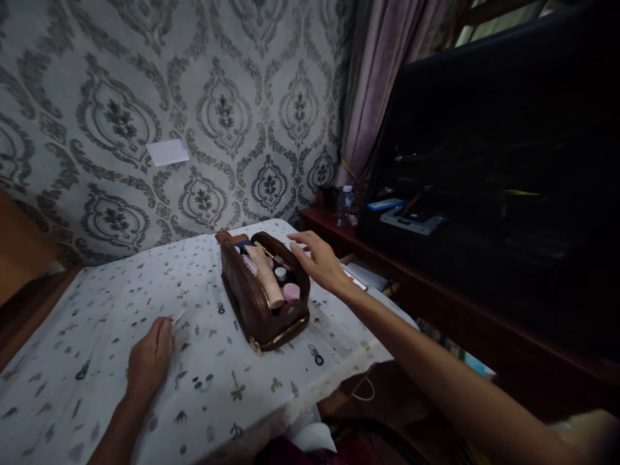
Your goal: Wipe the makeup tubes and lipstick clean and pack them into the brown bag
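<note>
A brown toiletry bag (242,300) with a gold zip stands unzipped on the patterned tablecloth. Inside it lie a beige tube (265,276), a pink-lidded jar (291,292), a small white-capped item (280,274) and other things that are partly hidden. My right hand (320,261) hovers at the bag's right rim, fingers stretched out and apart, with nothing in them. Left of the bag, my left hand (149,358) is closed low over the cloth. A small whitish thing (180,317) shows at its fingertips, too blurred to name.
A phone (355,278) lies right of the bag, beside papers (371,276). On the dark red ledge stands a clear bottle (344,206). A large black panel (484,142) rises at the right. A brown box-like object (22,248) sits at the left edge.
</note>
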Motion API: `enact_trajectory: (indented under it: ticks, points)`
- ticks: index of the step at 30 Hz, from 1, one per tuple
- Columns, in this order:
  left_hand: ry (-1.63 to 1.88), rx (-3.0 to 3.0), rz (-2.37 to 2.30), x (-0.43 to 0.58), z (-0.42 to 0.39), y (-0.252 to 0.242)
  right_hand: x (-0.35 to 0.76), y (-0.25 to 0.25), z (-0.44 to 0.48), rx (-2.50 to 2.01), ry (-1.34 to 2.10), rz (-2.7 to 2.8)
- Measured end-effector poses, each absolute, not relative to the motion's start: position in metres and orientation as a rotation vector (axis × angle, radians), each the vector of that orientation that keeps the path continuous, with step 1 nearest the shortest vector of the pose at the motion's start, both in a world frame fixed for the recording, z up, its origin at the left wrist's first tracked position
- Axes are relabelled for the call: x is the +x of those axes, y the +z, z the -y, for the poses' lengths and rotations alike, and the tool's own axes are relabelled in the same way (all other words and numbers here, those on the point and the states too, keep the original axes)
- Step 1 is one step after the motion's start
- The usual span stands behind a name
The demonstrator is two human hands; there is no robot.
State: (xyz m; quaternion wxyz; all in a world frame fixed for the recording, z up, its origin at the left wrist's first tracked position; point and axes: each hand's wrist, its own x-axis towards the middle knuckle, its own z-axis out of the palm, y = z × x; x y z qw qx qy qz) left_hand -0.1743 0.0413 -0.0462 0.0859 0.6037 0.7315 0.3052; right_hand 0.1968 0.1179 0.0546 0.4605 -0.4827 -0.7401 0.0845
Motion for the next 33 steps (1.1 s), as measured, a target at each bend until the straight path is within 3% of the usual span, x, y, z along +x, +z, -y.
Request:
enact_trajectory:
  ticks: [7, 14, 20, 29, 33]
  points:
    - [0.380, 2.001, -2.469, -0.182, -0.047, -0.053, 0.187, -0.004, -0.105, -1.113, 0.529, 1.615]
    - [0.807, 2.143, -2.392, -0.167, -0.037, -0.033, 0.205, 0.005, -0.092, -0.925, 0.925, 1.724]
    - [1.216, 2.287, -1.620, -0.090, -0.057, 0.031, 0.195, 0.005, -0.098, -1.015, 0.676, 1.747]
    - [0.881, 2.602, -1.593, -0.023, -0.104, 0.069, 0.206, 0.013, -0.099, -1.076, 0.547, 1.973]
    - [0.725, 2.648, -1.547, -0.025, -0.111, 0.080, 0.197, 0.028, -0.106, -1.089, 0.291, 2.151]
